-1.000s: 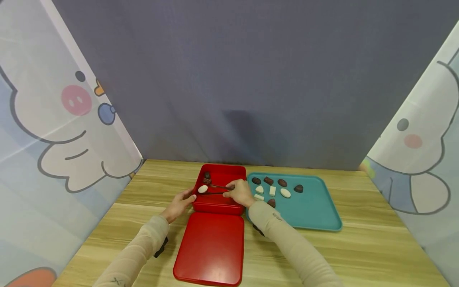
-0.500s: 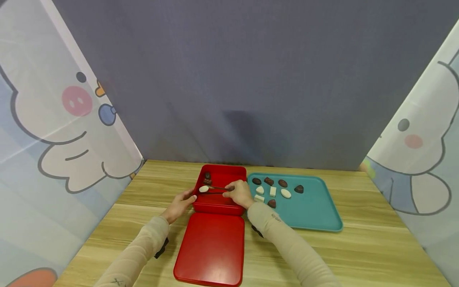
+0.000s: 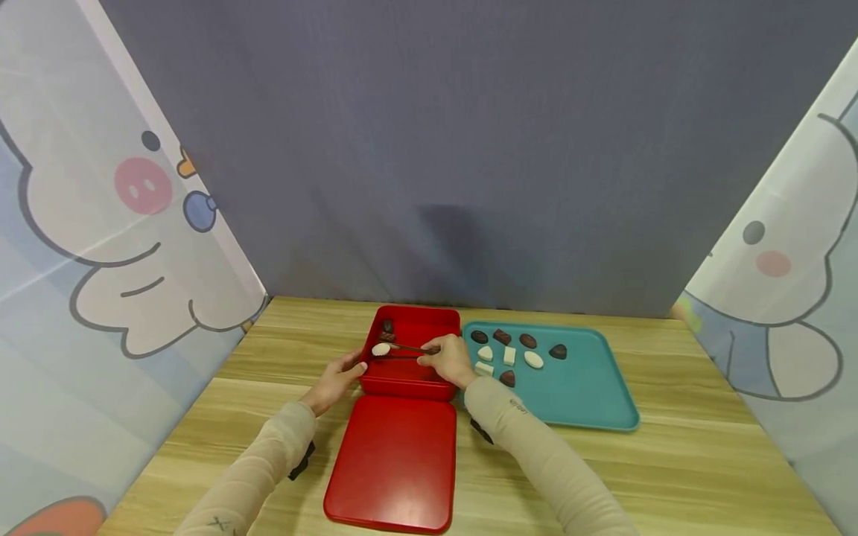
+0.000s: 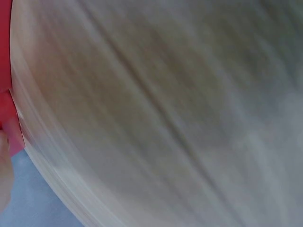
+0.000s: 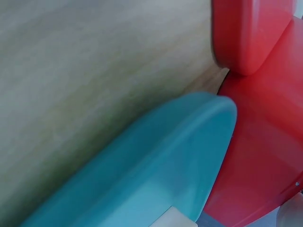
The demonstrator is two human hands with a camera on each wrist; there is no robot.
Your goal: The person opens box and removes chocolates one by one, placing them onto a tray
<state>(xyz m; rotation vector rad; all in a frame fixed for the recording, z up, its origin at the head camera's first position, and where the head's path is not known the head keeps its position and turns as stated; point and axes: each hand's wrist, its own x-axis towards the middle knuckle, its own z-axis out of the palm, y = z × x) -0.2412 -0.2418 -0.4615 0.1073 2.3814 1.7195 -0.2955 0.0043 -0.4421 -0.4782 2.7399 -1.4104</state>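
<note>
My left hand (image 3: 334, 383) rests at the front left corner of an open red box (image 3: 402, 388), thumb and fingers close along its wall. In the left wrist view only a bit of thumb shows against the red. My right hand (image 3: 447, 361) pinches dark brown tongs (image 3: 405, 357) that reach left across the box. Between their tips, low in the box's left side, is a white oval chocolate (image 3: 380, 350). Two dark chocolates (image 3: 387, 326) lie behind it near the left wall. The right wrist view misses the tongs' tips.
A red lid (image 3: 392, 461) lies flat right in front of the box. Beside the box on the right stands a teal tray (image 3: 576, 394) with several brown chocolates (image 3: 527, 341) and white chocolates (image 3: 533, 360). A grey curtain (image 3: 429, 149) rises behind the wooden table (image 3: 670, 461).
The white oval chocolate has turned slightly between the tongs' tips, its ridged edge now showing. Both hands have stayed nearly in place; box, lid and tray have not moved.
</note>
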